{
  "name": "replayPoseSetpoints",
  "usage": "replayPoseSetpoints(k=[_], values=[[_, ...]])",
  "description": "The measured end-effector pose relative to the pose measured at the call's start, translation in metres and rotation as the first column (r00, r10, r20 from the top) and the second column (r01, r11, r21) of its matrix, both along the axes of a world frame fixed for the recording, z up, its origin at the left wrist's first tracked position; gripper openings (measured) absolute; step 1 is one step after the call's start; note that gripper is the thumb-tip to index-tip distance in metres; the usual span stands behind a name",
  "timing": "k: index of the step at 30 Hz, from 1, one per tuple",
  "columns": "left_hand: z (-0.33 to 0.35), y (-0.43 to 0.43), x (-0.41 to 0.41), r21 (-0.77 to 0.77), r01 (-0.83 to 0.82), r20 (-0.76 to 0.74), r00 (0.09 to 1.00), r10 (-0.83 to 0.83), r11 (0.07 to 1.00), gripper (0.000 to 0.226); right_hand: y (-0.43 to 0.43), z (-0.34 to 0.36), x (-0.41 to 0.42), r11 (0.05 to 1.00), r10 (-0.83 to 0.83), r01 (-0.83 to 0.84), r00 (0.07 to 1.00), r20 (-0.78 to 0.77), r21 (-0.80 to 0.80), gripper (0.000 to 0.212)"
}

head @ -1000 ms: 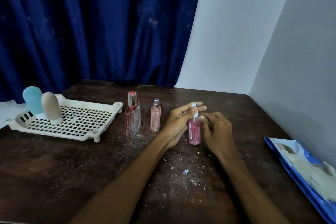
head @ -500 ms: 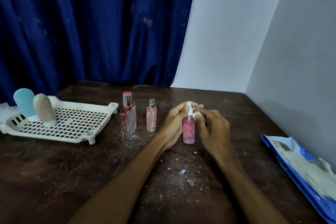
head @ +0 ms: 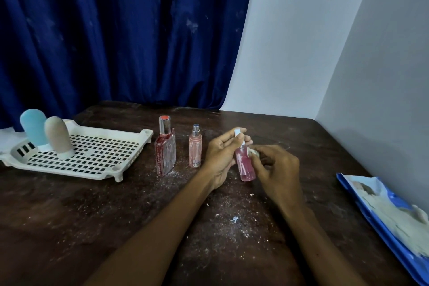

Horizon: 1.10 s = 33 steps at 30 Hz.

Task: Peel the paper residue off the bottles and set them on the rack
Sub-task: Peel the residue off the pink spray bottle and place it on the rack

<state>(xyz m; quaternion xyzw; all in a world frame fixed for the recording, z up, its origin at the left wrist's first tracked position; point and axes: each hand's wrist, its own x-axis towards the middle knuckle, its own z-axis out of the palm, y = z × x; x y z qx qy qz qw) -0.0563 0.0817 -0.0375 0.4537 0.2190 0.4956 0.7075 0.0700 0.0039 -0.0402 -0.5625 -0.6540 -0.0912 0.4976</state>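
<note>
My left hand holds a small pink spray bottle by its white top, tilted a little above the dark table. My right hand pinches a whitish scrap of paper at the bottle's upper side. Left of them stand a pale pink spray bottle and a taller red bottle with a clear cap. The white slotted rack lies at the left, with a blue bottle and a beige bottle standing upside down on it.
White paper crumbs are scattered over the wooden table in front of me. A torn blue and white packet lies at the right edge by the grey wall. A blue curtain hangs behind.
The pink bottle has tipped from upright to a slant in my left hand, and my right fingers have pulled a scrap of paper away from its shoulder.
</note>
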Motion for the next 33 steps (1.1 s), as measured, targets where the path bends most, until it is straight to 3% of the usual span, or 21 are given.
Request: replayPoseSetpoints(k=[6, 16, 24, 30, 33], values=[[0.0, 0.0, 0.0, -0.011, -0.054, -0.032, 0.998, 0.054, 0.998, 0.028, -0.008, 0.001, -0.001, 0.996, 0.059, -0.054, 0.995, 0.076, -0.077, 0.021], [-0.001, -0.002, -0.001, 0.067, 0.0, -0.093, 0.996, 0.006, 0.998, 0.039, 0.002, 0.0, 0.002, 0.999, 0.025, -0.027, 0.996, 0.086, 0.02, 0.02], [-0.005, 0.001, 0.002, 0.031, -0.094, -0.114, 0.989, 0.097, 0.995, 0.034, -0.009, 0.003, 0.011, 0.974, 0.037, -0.015, 0.995, 0.094, -0.225, 0.011], [-0.008, 0.004, 0.005, 0.007, -0.106, -0.1, 0.989, 0.106, 0.994, 0.034, -0.001, 0.004, 0.011, 0.99, 0.044, -0.028, 0.993, 0.107, -0.139, 0.011], [-0.01, 0.006, 0.005, -0.017, -0.127, -0.095, 0.988, 0.124, 0.992, 0.034, -0.007, 0.006, 0.011, 0.976, 0.091, -0.069, 0.991, 0.1, -0.208, 0.013]])
